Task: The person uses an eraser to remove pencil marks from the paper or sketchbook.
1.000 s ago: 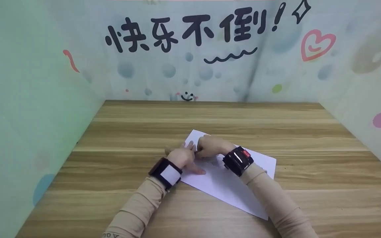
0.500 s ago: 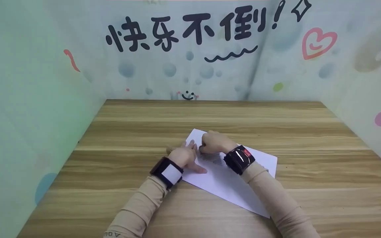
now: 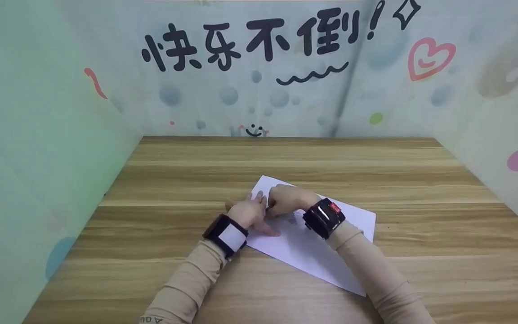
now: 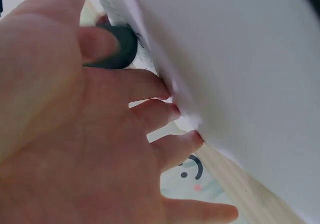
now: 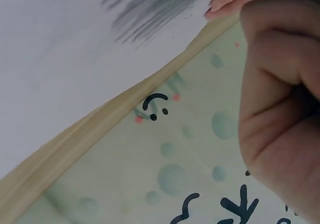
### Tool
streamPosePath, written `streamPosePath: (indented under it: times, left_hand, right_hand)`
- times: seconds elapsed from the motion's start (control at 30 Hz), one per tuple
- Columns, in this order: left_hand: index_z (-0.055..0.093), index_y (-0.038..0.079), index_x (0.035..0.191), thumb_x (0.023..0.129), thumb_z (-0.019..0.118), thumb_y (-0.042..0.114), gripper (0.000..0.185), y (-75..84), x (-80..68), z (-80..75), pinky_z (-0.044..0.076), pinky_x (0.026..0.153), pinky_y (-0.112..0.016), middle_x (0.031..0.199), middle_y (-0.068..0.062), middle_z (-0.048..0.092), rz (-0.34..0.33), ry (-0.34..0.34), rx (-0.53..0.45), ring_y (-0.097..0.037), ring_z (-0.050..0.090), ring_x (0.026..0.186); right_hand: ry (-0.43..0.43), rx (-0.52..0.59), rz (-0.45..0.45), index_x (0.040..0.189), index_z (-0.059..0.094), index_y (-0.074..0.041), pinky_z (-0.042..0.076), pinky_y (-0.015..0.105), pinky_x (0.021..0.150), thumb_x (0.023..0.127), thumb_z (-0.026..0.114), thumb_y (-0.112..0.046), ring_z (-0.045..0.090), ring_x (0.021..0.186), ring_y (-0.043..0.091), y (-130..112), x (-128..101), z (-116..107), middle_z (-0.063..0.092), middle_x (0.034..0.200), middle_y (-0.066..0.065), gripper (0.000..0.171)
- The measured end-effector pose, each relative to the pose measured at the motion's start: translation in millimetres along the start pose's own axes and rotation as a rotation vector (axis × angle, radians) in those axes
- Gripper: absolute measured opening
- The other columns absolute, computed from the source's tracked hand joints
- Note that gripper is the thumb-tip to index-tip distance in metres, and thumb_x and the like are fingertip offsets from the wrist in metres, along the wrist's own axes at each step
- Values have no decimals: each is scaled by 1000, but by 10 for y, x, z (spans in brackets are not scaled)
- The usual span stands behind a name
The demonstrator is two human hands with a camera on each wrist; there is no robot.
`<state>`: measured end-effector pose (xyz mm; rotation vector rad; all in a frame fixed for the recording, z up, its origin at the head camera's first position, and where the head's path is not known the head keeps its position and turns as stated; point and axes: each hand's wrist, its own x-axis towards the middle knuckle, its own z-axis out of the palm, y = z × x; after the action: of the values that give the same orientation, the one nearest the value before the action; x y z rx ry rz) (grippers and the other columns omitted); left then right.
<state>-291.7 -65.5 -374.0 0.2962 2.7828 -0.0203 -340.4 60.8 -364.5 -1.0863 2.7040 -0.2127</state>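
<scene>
A white sheet of paper point(image 3: 304, 249) lies at an angle on the table, with dark grey-green strokes point(image 5: 155, 14) shaded on it. My left hand point(image 3: 246, 213) rests at its left part, fingers spread and nearly straight. Just beside it, my right hand point(image 3: 289, 199) is curled over the paper near the shaded patch. In the left wrist view a fingertip of the right hand lies against a small dark green rounded piece point(image 4: 127, 47), close to the sheet. The piece's full shape is hidden behind the fingers. The right wrist view shows the right hand point(image 5: 280, 79) with tightly bent fingers.
The wood-grain table point(image 3: 173, 180) extends around the sheet on all sides. Pale printed cloth walls point(image 3: 214, 108) enclose it at the back, left and right. Both wrists wear black straps, and the right forearm passes over the paper's right part.
My right hand moves slightly right and away from the left hand, then back left beside it. The left hand and the sheet stay in place.
</scene>
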Motion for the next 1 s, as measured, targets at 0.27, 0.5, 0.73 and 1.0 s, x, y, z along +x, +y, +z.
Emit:
streamPosePath:
  times: [0.27,0.5,0.73,1.0]
  left_hand:
    - [11,16,148,69,60,71,108,-2,21,-21,23,99,-69,156,3,5,2,-14,2,-23,7,144]
    - [10,17,148,70,58,70,106,-10,21,-27,21,100,-70,156,3,4,8,-28,6,-24,6,144]
    - [10,15,148,70,58,70,107,-6,12,-11,21,100,-70,156,2,4,6,-26,-4,-24,5,144]
    - [14,17,148,68,63,68,106,-9,-15,7,26,99,-66,156,4,7,-6,7,-34,-23,9,144]
  right_hand:
    - [58,-26,28,60,58,-8,28,17,42,75,60,-14,37,47,6,-12,9,1,42,52,-8,17]
    - [110,-22,98,66,63,-6,32,18,44,76,62,-15,42,50,8,-3,27,0,46,56,-6,13]
    - [10,24,27,70,69,-3,31,16,43,78,64,-17,40,47,6,18,11,-19,46,53,-7,17]
    - [-2,-16,-9,67,66,-3,30,17,42,76,62,-15,39,46,6,-23,6,-12,44,52,-7,16]
